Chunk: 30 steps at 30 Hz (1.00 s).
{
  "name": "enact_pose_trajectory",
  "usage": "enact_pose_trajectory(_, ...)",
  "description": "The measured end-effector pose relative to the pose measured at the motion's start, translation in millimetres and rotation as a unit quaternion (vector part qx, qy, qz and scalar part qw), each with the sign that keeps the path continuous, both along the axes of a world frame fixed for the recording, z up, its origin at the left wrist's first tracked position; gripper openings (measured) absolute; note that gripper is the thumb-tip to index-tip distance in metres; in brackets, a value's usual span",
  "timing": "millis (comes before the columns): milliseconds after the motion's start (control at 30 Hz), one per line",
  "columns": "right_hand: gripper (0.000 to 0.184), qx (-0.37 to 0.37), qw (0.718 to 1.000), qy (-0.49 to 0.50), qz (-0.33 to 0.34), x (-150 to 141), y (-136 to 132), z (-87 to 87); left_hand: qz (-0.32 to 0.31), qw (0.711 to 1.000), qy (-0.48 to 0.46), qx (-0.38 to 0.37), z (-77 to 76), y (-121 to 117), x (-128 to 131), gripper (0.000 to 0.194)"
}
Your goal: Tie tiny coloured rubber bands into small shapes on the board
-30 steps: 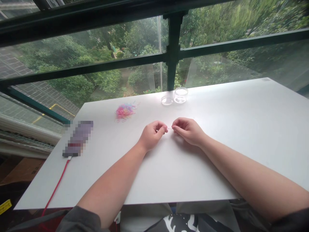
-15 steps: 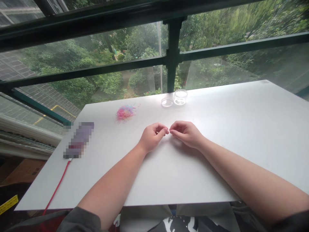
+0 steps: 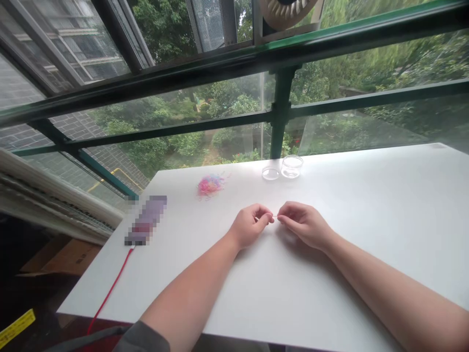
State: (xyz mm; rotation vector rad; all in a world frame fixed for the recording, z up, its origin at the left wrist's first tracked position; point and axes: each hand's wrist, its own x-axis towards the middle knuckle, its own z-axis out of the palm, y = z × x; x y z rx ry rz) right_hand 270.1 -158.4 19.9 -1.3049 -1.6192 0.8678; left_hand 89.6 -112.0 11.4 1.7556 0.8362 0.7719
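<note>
My left hand (image 3: 252, 225) is closed in a pinch above the white table (image 3: 264, 303). Facing it, fingertips close by, my right hand (image 3: 305, 225) pinches too. A thin, pale rubber band (image 3: 275, 216) spans the short gap between the fingertips, one end in each hand; most of it is hidden by the fingers. Beyond my left hand lies a loose pile of small coloured rubber bands (image 3: 210, 186), pink, orange and blue. Behind my hands, near the table's far edge, a clear round jar (image 3: 292, 167) stands without its lid, and a clear lid (image 3: 270, 173) lies beside it.
A blurred-out, phone-like device (image 3: 148, 220) lies at the left of the table, with a red cable (image 3: 112, 288) running off the near edge. Windows with a green frame (image 3: 281, 112) rise behind the table. A cardboard box (image 3: 69, 256) sits low at the left.
The fingertips have drawn slightly apart, and more of the band shows between them. The camera view has tilted up and to the left, so everything appears lower and further right.
</note>
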Motion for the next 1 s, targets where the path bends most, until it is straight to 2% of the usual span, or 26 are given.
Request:
enact_pose_trajectory(300, 0.015, 0.022, 0.999, -0.024, 0.008, 1.0, -1.5, 1.8, -0.013, 1.000, -0.016, -0.019, 0.7, -0.4, 1.1, 0.021)
enact_pose_trajectory(567, 0.013, 0.036, 0.999, -0.040, 0.005, 2.4, -1.1, -1.3, 0.008, 0.999, -0.036, -0.011, -1.3, 3.4, 0.8, 0.024)
enact_pose_trajectory(667, 0.010, 0.047, 0.998, -0.046, 0.007, 0.9, -0.9, -2.7, -0.001, 1.000, -0.010, 0.010, 1.3, 1.6, 0.4, 0.028)
enact_pose_trajectory(800, 0.007, 0.056, 0.997, -0.054, 0.018, 0.1, -0.1, -2.7, -0.012, 0.998, 0.035, 0.044, 5.1, -1.1, 0.0, 0.021)
enact_pose_trajectory(1000, 0.006, 0.061, 0.997, -0.054, 0.007, 3.1, 0.2, -0.8, 0.003, 0.998, 0.032, 0.045, 5.4, 0.4, -0.8, 0.017)
